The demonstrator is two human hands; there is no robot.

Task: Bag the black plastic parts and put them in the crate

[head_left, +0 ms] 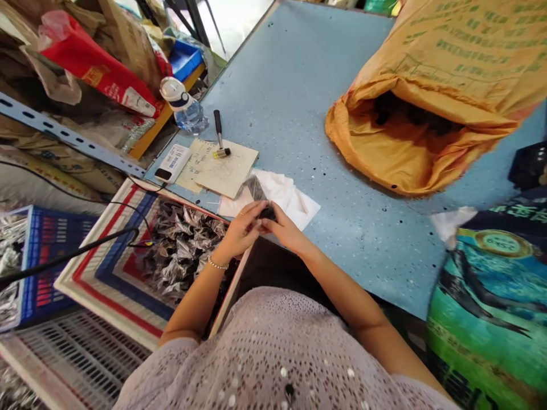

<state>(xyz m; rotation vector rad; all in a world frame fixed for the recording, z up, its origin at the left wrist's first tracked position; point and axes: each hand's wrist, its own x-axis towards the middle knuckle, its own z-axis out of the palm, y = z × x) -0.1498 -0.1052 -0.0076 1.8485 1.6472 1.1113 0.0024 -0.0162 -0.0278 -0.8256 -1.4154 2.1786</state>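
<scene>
Small dark piece (268,213), two-handed.
We pinch it with left hand (243,229) and right hand (289,230) fingers, by the white paper (302,208).

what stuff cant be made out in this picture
- Dark piece: head view, partly covered by the fingers of the left hand and right hand; its full shape is hidden.
- Contents of the orange sack: head view, lost in shadow inside its mouth.
- Writing on the paper: head view, too small and blurred.
- Green bag: head view, cut off by the right edge.
</scene>
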